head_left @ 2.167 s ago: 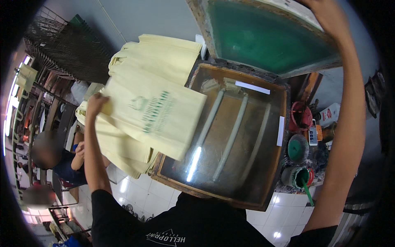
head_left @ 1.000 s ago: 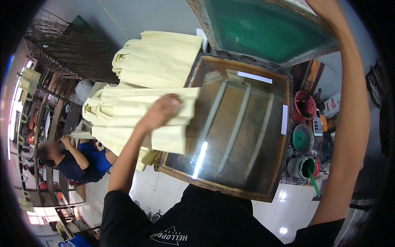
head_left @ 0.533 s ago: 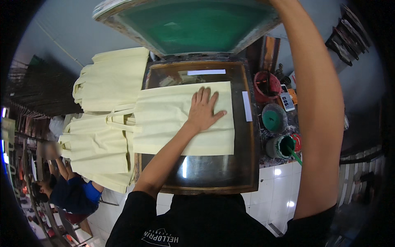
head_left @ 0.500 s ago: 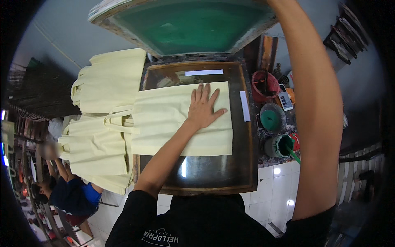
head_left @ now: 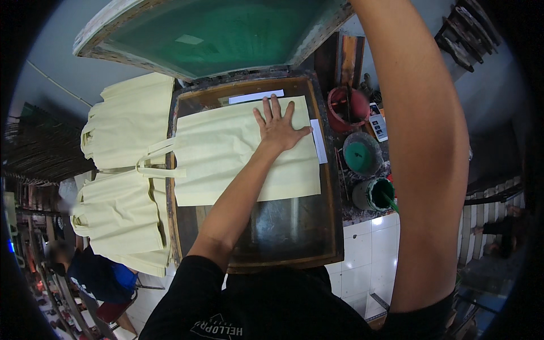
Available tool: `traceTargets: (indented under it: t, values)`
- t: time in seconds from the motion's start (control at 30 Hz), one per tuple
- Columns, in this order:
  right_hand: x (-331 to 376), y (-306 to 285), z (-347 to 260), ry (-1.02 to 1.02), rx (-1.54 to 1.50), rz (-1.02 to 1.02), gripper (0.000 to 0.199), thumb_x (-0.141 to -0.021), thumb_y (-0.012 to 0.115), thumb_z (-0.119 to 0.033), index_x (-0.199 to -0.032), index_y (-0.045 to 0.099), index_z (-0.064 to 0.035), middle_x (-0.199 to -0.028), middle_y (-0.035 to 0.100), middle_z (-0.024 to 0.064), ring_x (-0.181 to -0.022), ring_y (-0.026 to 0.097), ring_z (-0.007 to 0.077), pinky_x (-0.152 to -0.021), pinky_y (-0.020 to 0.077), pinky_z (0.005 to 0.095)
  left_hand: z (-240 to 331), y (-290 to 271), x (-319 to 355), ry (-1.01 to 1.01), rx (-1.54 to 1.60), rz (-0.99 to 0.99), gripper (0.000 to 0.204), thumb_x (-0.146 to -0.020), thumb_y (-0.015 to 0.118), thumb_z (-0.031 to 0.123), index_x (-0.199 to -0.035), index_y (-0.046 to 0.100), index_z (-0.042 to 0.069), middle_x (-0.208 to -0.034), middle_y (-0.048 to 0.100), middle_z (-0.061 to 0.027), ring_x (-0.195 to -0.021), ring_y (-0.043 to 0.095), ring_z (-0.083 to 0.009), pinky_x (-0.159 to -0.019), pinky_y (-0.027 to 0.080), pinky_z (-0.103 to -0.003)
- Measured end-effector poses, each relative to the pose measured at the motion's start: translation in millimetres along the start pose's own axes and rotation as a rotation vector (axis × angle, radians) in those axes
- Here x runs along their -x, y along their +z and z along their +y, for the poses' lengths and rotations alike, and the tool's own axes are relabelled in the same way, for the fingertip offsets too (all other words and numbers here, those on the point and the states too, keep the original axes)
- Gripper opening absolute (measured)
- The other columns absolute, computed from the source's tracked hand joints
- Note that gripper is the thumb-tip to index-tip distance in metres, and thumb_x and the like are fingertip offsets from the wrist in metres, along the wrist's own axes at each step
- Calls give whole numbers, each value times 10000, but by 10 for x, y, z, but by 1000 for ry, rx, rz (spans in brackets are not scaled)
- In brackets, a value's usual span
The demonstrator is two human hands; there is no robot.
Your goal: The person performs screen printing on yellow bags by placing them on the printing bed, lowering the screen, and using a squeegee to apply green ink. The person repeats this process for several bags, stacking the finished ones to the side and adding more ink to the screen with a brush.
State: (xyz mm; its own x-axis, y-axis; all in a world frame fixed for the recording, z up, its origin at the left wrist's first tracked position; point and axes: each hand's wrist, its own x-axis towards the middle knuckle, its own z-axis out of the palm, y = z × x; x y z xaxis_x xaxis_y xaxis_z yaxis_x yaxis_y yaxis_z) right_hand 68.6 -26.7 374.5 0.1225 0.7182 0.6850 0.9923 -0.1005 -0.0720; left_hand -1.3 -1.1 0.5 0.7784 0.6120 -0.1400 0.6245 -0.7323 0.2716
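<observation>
Head view: the left hand [head_left: 279, 131] lies spread on the bag [head_left: 224, 150] atop the table [head_left: 283, 226], apparently to hold it smooth; the right hand is out of view, grip unknowable.

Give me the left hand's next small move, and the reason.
Probably smooth the cream tote bag with a light sweep of the left hand: shallow creases show around its middle, while its edges lie close to the upper white strip and the right white strip. The green printing screen is raised, leaving room.
</observation>
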Motion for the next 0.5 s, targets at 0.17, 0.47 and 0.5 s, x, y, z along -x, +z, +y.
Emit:
traceTargets:
  t: [0.17, 0.47, 0.5]
  values:
    - [-21, 44, 29, -22, 23, 40, 427, -856, 776, -399, -989, 794, 7, -983, 754, 235, -910, 729, 364, -844, 559, 450, 126, -160, 14, -111, 40, -124, 1046, -827, 563, 803, -1642, 218, 245, -1705, -12, -226, -1547, -108, -487, -1143, -64, -766]
    - [61, -24, -93, 51, -60, -14, 423, -871, 770, -373, -1041, 784, 15, -1028, 758, 225, -929, 731, 340, -873, 557, 446, 149, -235, -83, -147, 38, -193, 1090, -798, 604, 802, -1648, 176, 270, -1700, 8, -236, -1543, -83, -506, -1130, -22, -792]
    - [66, -28, -99, 61, -63, -22, 421, -872, 770, -367, -1043, 783, 17, -1028, 759, 225, -927, 731, 336, -872, 558, 443, 156, -245, -105, -149, 36, -201, 1101, -790, 612, 804, -1648, 175, 270, -1699, 12, -239, -1543, -75, -507, -1128, -21, -794]
